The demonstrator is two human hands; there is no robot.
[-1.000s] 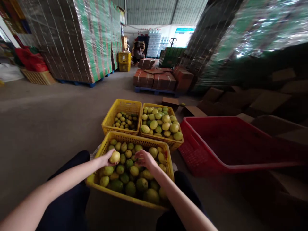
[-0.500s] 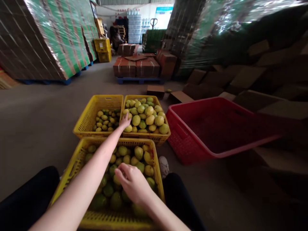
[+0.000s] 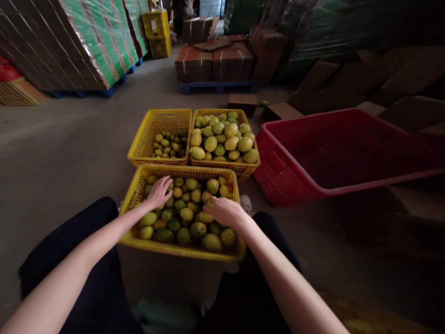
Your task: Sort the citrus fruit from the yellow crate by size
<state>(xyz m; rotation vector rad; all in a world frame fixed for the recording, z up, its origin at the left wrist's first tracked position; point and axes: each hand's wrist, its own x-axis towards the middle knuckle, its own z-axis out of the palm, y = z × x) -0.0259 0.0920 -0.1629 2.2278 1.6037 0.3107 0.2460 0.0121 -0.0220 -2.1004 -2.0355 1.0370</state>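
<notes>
My left hand (image 3: pixel 160 192) reaches over the left back part of the front yellow crate (image 3: pixel 181 253), fingers stretched out, close to the lemons under it. On the right side of the same crate, my right hand (image 3: pixel 225 212) hovers low, its fingers slightly bent and apart above the fruit; what lies under its palm is hidden. Yellow and green lemons (image 3: pixel 186 214) fill this crate in a loose layer. Behind it stand two more yellow crates: the left one (image 3: pixel 139 139) holds smaller lemons (image 3: pixel 165 143), the right one is heaped with larger lemons (image 3: pixel 231 130).
A large red crate (image 3: pixel 278 181) stands at the right, its inside dark. Flattened cardboard (image 3: pixel 347 83) lies behind it. Strapped cartons (image 3: pixel 212 62) sit on a blue pallet (image 3: pixel 217 87) farther back. My knees flank the front crate. A person (image 3: pixel 182 11) is in the far background.
My left hand has come back from the heaped right crate to the front crate. My right hand has shifted right over the lemons. The view has tilted downward.
</notes>
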